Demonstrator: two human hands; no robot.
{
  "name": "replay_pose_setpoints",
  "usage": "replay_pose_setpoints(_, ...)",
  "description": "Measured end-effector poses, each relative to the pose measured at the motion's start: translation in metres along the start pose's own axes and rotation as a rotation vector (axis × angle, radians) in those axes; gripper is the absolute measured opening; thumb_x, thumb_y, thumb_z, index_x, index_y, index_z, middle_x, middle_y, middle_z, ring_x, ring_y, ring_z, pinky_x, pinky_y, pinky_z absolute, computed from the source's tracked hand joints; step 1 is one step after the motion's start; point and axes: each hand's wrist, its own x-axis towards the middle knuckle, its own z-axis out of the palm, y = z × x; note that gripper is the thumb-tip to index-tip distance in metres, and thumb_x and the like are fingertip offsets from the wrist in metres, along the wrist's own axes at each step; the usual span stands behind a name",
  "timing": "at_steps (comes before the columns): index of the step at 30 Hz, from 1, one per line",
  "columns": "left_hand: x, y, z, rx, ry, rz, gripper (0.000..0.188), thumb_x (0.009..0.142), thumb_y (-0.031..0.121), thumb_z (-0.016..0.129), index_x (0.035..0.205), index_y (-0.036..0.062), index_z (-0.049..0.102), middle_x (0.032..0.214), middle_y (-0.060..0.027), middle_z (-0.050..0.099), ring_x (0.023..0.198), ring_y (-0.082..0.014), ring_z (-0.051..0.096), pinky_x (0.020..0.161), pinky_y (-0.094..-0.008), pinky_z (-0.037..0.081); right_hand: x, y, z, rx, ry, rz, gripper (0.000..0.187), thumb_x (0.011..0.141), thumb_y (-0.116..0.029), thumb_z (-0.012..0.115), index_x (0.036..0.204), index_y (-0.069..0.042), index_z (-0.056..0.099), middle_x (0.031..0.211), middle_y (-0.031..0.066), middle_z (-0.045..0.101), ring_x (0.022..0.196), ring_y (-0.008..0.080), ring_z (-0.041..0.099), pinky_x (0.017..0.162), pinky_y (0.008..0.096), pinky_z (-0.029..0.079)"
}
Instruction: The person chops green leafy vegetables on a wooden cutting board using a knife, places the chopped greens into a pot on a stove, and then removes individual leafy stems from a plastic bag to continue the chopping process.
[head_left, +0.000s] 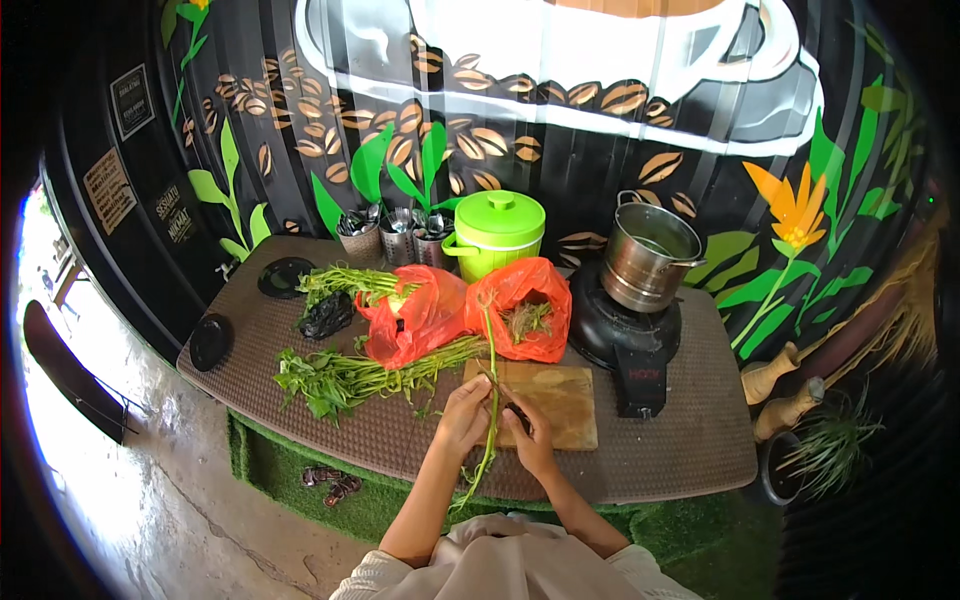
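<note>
A: Where is the long, thin green plant stem (492, 435)?

B: In the person's left hand (466, 412), running lengthwise towards the body; thumb and fingers pinch it near its middle.

A: And the right hand (534, 436)?

B: Just beside the stem, fingers curled around a small dark object (516, 417), too hidden to identify.

A: What lies around them?

B: A rectangular brown wooden board (572, 405) beneath, on a brown woven-textured table (680, 440). To the left, a bunch of leafy green stalks (335, 385); beyond, two orange-red plastic bags (432, 310) holding greenery.

A: Farther out?

B: A lime-green lidded tub (500, 240) behind the bags, and, to the right, a shiny metal pot (648, 268) on a black portable stove (620, 345).
</note>
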Motion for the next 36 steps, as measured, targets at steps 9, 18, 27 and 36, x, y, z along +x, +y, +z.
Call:
replay_pose_setpoints(9,0.025,0.004,0.010,-0.002,0.121,0.044,0.013,0.091,0.016,0.048,0.097,0.0061,0.054,0.090,-0.0043,0.057,0.086,-0.0163,0.054,0.081,-0.0317,0.043,0.038,0.008,-0.005,-0.076,-0.035,0.015,0.033,0.091,-0.020,0.050,0.121,-0.006,0.051,0.112,0.0118,0.055,0.107,0.0265,0.048,0.091,0.0344,0.036)
replay_pose_setpoints(18,0.035,0.038,0.007,0.025,0.194,0.068,0.017,0.093,0.019,0.045,0.096,0.0046,0.054,0.081,-0.0034,0.057,0.073,-0.0141,0.055,0.072,-0.0276,0.047,0.162,0.045,-0.021,-0.201,0.047,0.105,0.027,0.088,-0.024,0.052,0.096,0.000,0.059,0.074,0.0093,0.058,0.068,0.0184,0.056,0.061,0.0325,0.042)
replay_pose_setpoints(27,0.028,0.056,-0.009,0.281,0.147,0.227,0.026,0.091,0.010,0.048,0.112,-0.0042,0.051,0.094,-0.0071,0.059,0.084,-0.0139,0.057,0.079,-0.0259,0.047,0.168,0.087,-0.022,-0.212,0.020,0.202,0.028,0.089,-0.028,0.052,0.082,-0.002,0.048,0.060,0.0070,0.053,0.055,0.0150,0.054,0.050,0.0298,0.040)
replay_pose_setpoints(36,0.015,0.063,-0.003,0.131,0.151,0.218,0.023,0.093,0.008,0.041,0.111,-0.0068,0.047,0.101,-0.0149,0.058,0.093,-0.0218,0.059,0.086,-0.0333,0.049,0.017,0.000,0.023,0.439,-0.159,0.147,0.028,0.096,-0.024,0.041,0.113,-0.004,0.050,0.073,0.0000,0.050,0.065,0.0076,0.046,0.058,0.0216,0.039)
